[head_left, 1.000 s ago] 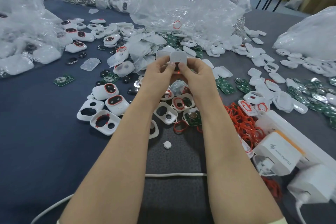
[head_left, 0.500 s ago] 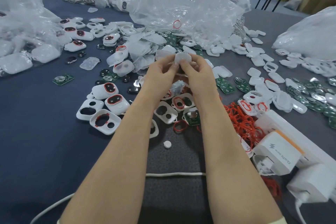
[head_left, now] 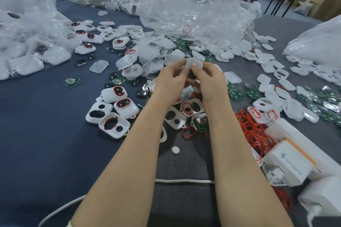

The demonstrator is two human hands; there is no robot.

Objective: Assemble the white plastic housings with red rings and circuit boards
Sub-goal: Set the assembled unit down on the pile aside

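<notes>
Left, on the counter [head_left: 36, 134]: a loose circuit board [head_left: 73, 81] and an open housing [head_left: 114, 125] with a ring seated.

Centre: my left hand [head_left: 171, 79] and right hand [head_left: 209, 81] are together, raised above the parts. Both pinch one white housing [head_left: 194, 63] between thumbs and fingertips. Its inner side is hidden, so I cannot tell whether a ring and board are fitted.

Right: a heap of red rings [head_left: 254, 131].

Risk: uneven thumb pressure could skew the shell, trap a ring, or let the piece drop into the clutter below.
</notes>
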